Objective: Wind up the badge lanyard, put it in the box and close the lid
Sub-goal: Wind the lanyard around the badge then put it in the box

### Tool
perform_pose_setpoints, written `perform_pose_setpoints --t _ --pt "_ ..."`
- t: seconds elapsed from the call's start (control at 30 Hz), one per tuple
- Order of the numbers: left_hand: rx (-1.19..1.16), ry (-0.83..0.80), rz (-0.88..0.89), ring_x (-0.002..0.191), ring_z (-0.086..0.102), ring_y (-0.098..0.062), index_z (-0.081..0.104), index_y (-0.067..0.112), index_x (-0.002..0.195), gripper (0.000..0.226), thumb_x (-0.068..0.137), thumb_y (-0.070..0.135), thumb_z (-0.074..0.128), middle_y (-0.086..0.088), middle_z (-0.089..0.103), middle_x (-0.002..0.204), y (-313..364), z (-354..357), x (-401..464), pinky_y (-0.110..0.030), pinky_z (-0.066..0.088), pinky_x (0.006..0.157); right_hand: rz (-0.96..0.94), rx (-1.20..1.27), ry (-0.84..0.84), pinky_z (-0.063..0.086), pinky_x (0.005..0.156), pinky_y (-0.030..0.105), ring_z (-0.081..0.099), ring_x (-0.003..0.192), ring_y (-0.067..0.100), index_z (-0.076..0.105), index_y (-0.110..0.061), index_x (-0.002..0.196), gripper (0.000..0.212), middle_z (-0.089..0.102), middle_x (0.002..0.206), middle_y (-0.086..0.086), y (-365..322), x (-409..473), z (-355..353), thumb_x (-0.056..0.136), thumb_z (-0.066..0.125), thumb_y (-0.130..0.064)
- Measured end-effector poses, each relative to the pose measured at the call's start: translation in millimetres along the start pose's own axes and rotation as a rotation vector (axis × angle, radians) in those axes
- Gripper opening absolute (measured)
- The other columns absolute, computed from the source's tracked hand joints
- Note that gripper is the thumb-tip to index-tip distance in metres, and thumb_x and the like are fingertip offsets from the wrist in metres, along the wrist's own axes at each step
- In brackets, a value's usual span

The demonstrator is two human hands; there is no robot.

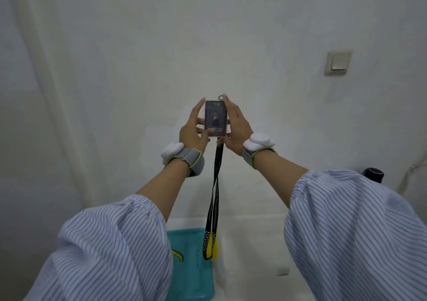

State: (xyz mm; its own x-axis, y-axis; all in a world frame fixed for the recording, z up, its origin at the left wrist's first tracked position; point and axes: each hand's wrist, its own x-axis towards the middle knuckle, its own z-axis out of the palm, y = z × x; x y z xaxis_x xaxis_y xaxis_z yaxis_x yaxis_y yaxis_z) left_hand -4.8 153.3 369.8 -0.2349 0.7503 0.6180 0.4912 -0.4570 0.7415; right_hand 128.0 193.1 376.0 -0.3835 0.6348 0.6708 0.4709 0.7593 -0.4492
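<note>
Closest to the person are two big blue-striped sleeves [111,250], and they block a lot: the teal box [196,275] on the white counter [249,243] only peeks out between them, its left part hidden behind the left sleeve and its bottom cut off by the frame. Can't tell about a lid from here.

The black lanyard [215,192] hangs straight down in a doubled loop, and its yellow patterned end dangles right in front of the box's far rim.

Further out, both arms are raised. The left hand [194,129] and right hand [235,129] pinch the badge [215,118] by its two side edges, upright, print too blurry to read. Grey wristbands carry white pucks.

Behind them are the plain wall, a light switch [337,62] and a dark round thing [372,174] half hidden behind the right sleeve.
</note>
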Motion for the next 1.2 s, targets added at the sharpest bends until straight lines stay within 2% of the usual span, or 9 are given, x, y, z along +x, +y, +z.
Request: perform_pose_setpoints --t 0.2,0.4,0.53,0.63,0.73,0.9,1.03,1.13,1.2 --pt "0.006 -0.03 0.02 0.071 0.066 -0.005 0.028 0.043 0.141 0.081 0.084 -0.004 0.06 0.012 0.058 0.087 -2.9 4.4 11.7 -0.032 0.059 0.077 0.037 0.047 0.006 0.06 0.066 0.03 0.05 0.121 0.029 0.007 -0.02 0.152 0.099 0.023 0.154 0.005 4.1 8.9 -4.0 0.077 0.063 0.013" --pt "-0.025 -0.009 0.012 0.072 0.064 -0.003 0.026 0.041 0.142 0.08 0.086 -0.006 0.057 0.001 0.059 0.097 -4.0 5.8 17.7 -0.025 0.057 0.075 -0.007 0.01 0.01 0.06 0.077 0.043 0.049 0.124 0.033 0.009 -0.016 0.152 0.095 0.025 0.153 0.01 4.9 18.2 -3.8 0.078 0.061 0.015" --pt "-0.036 0.005 0.021 0.072 0.065 -0.011 0.026 0.039 0.143 0.079 0.086 -0.007 0.056 -0.002 0.058 0.099 -2.2 5.2 19.9 -0.026 0.058 0.076 -0.026 0.009 0.048 0.056 0.088 0.044 0.051 0.122 0.033 0.014 -0.015 0.152 0.092 0.031 0.148 0.013 3.8 21.7 -1.5 0.079 0.062 0.013" --pt "-0.04 0.011 0.036 0.072 0.066 -0.009 0.026 0.038 0.143 0.079 0.086 -0.008 0.054 -0.001 0.058 0.098 -1.5 4.7 22.1 -0.026 0.058 0.076 0.015 0.023 0.071 0.054 0.093 0.039 0.056 0.116 0.031 0.017 -0.018 0.152 0.089 0.041 0.142 0.013 -2.2 23.6 -3.6 0.081 0.062 0.011" --pt "-0.043 0.028 0.037 0.073 0.067 -0.016 0.025 0.037 0.144 0.079 0.086 -0.008 0.053 -0.002 0.058 0.097 -0.6 4.1 23.9 -0.026 0.057 0.076 0.054 0.09 0.07 0.053 0.088 0.028 0.061 0.108 0.028 0.02 -0.022 0.15 0.085 0.054 0.133 0.012 -12.2 23.6 -8.8 0.082 0.062 0.006" --pt "-0.046 0.042 0.033 0.076 0.068 -0.021 0.022 0.036 0.145 0.079 0.087 -0.007 0.053 -0.003 0.058 0.099 -1.2 4.1 22.1 -0.026 0.057 0.075 0.112 0.195 0.1 0.047 0.066 0.004 0.062 0.086 0.018 0.028 -0.028 0.146 0.082 0.066 0.107 0.012 -21.7 24.3 -7.5 0.08 0.067 0.003" --pt "-0.052 0.048 0.024 0.074 0.065 -0.015 0.021 0.035 0.146 0.083 0.084 -0.002 0.062 0.0 0.059 0.1 0.8 2.2 20.1 -0.024 0.057 0.073 0.14 0.245 0.117 0.051 0.063 0.005 0.065 0.085 0.02 0.032 -0.032 0.143 0.079 0.064 0.096 0.007 -24.0 24.4 -4.0 0.082 0.06 0.009" --pt "-0.062 0.042 0.01 0.071 0.062 0.0 0.015 0.035 0.147 0.097 0.076 0.003 0.073 0.004 0.058 0.096 2.9 0.3 17.5 -0.011 0.053 0.064 0.139 0.248 0.137 0.051 0.062 0.005 0.066 0.084 0.022 0.034 -0.032 0.142 0.076 0.064 0.093 0.009 -27.5 24.4 -2.9 0.083 0.054 0.012" --pt "-0.082 0.058 -0.006 0.071 0.062 0.001 0.009 0.034 0.148 0.107 0.071 0.005 0.078 0.006 0.057 0.096 2.9 0.9 15.3 -0.007 0.051 0.062 0.14 0.257 0.14 0.05 0.061 0.005 0.066 0.083 0.022 0.036 -0.033 0.141 0.077 0.065 0.094 0.012 -30.3 24.2 -2.3 0.082 0.052 0.014"
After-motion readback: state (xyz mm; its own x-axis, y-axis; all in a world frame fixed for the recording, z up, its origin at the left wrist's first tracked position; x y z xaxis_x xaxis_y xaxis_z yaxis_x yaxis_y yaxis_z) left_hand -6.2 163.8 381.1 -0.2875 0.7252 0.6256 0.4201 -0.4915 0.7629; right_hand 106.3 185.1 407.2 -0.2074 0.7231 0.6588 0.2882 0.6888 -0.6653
